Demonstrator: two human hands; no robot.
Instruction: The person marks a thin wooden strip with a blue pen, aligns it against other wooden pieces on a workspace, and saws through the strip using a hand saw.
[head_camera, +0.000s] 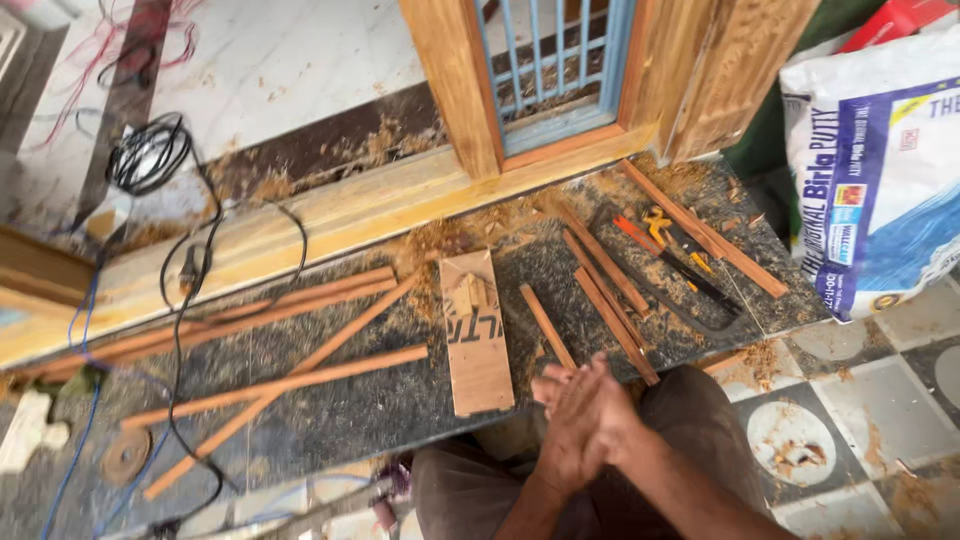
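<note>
Pressing palms together, left hand (560, 385) & right hand (590, 420) hold nothing. Just beyond fingertips: short thin reddish wood strip (546, 325); flat rectangular plywood offcut (476, 335) sits to their left; orange-handled hand saw (675, 255) farther out, right.

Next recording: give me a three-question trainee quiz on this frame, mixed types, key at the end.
1. True or false: the hands are pressed together, holding nothing.
2. Which lies nearest the hands? A) coiled cable B) short strip C) putty sack
3. What tool lies among the strips to the right, near the sack?

Key: 1 true. 2 B. 3 a hand saw with an orange and yellow handle.
</note>
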